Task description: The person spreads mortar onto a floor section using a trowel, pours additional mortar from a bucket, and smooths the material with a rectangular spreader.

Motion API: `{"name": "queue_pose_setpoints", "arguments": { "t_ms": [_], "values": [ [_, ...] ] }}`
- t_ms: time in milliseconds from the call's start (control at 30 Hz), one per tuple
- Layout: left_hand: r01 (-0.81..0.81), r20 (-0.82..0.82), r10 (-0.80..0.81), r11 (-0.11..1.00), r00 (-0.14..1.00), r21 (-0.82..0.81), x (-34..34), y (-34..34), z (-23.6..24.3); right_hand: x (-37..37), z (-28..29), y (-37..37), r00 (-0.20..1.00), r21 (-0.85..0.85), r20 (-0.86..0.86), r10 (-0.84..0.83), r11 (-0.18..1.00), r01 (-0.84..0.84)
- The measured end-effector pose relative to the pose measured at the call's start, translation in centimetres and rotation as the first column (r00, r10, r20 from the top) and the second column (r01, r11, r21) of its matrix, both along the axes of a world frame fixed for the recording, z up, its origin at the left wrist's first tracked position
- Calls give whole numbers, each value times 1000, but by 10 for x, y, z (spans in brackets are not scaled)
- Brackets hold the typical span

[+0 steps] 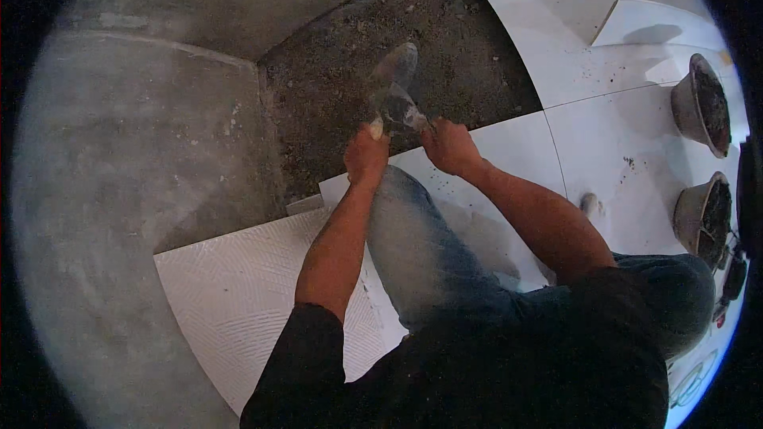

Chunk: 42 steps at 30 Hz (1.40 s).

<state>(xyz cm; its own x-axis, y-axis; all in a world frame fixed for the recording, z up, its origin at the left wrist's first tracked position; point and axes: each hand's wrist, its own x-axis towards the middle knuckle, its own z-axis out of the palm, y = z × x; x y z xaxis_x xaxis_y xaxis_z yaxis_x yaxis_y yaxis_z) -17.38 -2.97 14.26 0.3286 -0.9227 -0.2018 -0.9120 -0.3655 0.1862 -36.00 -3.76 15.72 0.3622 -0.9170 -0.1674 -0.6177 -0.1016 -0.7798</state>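
Observation:
My left hand (367, 157) is closed round a pale, yellowish handle (377, 128) of a tool; the rest of that tool is hard to make out. Close by on the right, my right hand (450, 146) is closed on what looks like a trowel (402, 108), its greyish blade turned toward the left hand. The two tools meet or overlap between my hands; whether they touch I cannot tell. Both hands hang above my bent knee, near the edge of the rough dark floor bed (477, 56). A dusty grey shoe (397, 65) stands on that bed just beyond the tools.
White floor tiles (628, 143) cover the right side. Two buckets (690, 103) with dark contents stand at the far right, near a loose tile piece (648, 24). Beside my left arm lies a white slab with ridged grooves (230, 294). A grey concrete wall (143, 143) rises at left.

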Motion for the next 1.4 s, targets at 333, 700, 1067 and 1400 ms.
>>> {"name": "queue_pose_setpoints", "arguments": {
  "t_ms": [333, 700, 1067, 1400],
  "values": [
    [-14, 46, 16, 999, 999, -47, -9, -1, 2, 13, -33, -34, 959, 234, -275, 65, 972, 1],
    [-97, 115, 120, 978, 986, -184, -5, 9, 2, -23, -58, -43, 948, 133, -237, -212, 960, 247],
    [-72, 106, 82, 992, 991, -103, -7, 10, 8, 20, 9, -16, 998, 236, -40, -55, 970, 63],
    [-144, -109, 137, 988, 985, -62, 0, 10, 4, -55, -55, -50, 960, -105, -97, -261, 962, 251]
  ]
}}
